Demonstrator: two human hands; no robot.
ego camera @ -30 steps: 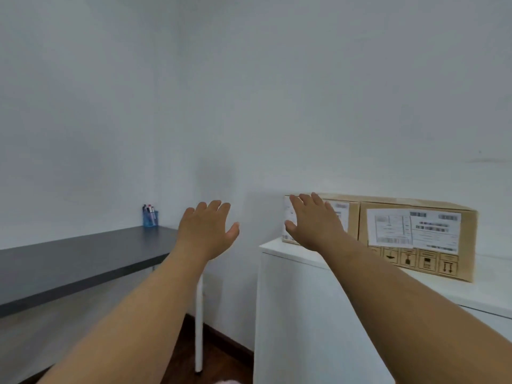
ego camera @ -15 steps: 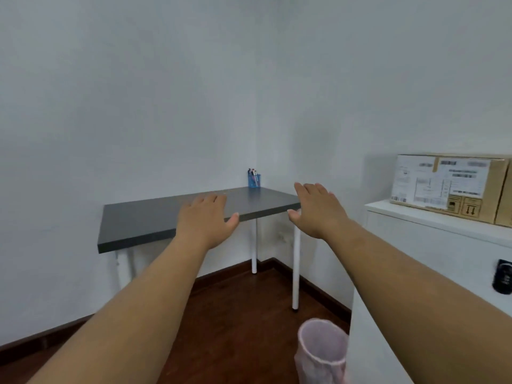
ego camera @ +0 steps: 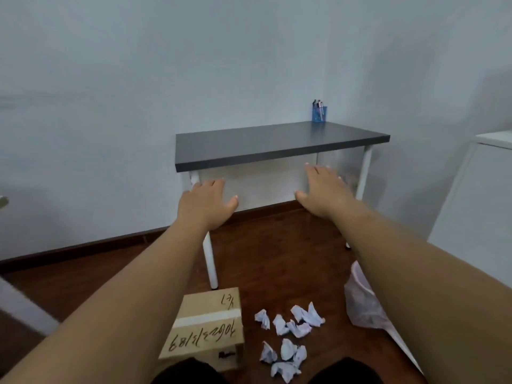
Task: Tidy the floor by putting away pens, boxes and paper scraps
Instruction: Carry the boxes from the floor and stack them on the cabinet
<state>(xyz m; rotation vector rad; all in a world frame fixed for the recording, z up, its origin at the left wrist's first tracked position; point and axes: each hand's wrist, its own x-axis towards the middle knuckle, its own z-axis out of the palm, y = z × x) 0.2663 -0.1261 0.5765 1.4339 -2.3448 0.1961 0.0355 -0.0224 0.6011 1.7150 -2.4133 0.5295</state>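
A taped cardboard box (ego camera: 206,327) with handwritten numbers lies on the dark wooden floor near my feet. Several crumpled white paper scraps (ego camera: 288,338) are scattered on the floor just right of it. A blue pen holder (ego camera: 319,113) with pens stands on the far right corner of the dark desk (ego camera: 266,141). My left hand (ego camera: 206,205) and my right hand (ego camera: 322,192) are stretched out in front of me, palms down, fingers apart, holding nothing, well above the box and scraps.
A pink-lined waste bin (ego camera: 363,303) stands right of the scraps, partly hidden by my right arm. A white cabinet (ego camera: 476,195) fills the right side. The desk's white legs (ego camera: 209,260) stand just behind the box. A pale furniture edge (ego camera: 22,306) shows at lower left.
My view has swung left and down, away from the boxes on the white cabinet. The floor with the box, paper scraps and bin has come into sight. Both hands stay open and outstretched.
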